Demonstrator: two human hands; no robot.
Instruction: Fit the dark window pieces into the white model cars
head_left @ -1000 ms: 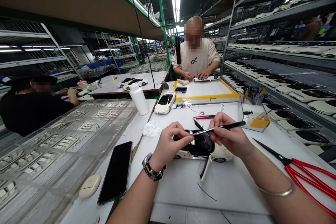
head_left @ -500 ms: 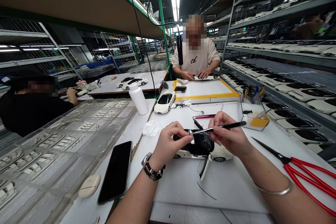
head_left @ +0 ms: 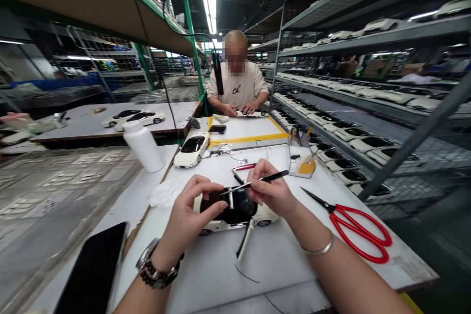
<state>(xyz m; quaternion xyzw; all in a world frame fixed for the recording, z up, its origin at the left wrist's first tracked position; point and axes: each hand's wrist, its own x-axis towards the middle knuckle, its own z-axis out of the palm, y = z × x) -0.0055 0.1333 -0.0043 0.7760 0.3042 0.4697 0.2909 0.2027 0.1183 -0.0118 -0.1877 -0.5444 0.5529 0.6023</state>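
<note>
Right hand (head_left: 270, 191) holding tweezers (head_left: 257, 181), left hand (head_left: 191, 208) gripping car (head_left: 235, 213), boxed tools (head_left: 300, 132)

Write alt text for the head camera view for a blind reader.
A left hand grips a white toy car on a table while the right hand holds tweezers at its dark roof. To the right lie red scissors; another person works opposite.

Glossy white plastic model car (head_left: 235, 213), slim metal tweezers (head_left: 257, 181), red plastic-handled scissors (head_left: 353, 228), matt white tabletop (head_left: 294, 270)

White model car (head_left: 221, 223) with black roof, black tweezers (head_left: 263, 179), red-handled scissors (head_left: 362, 235), white worktop (head_left: 294, 265), yellow tape border (head_left: 243, 138).
</note>
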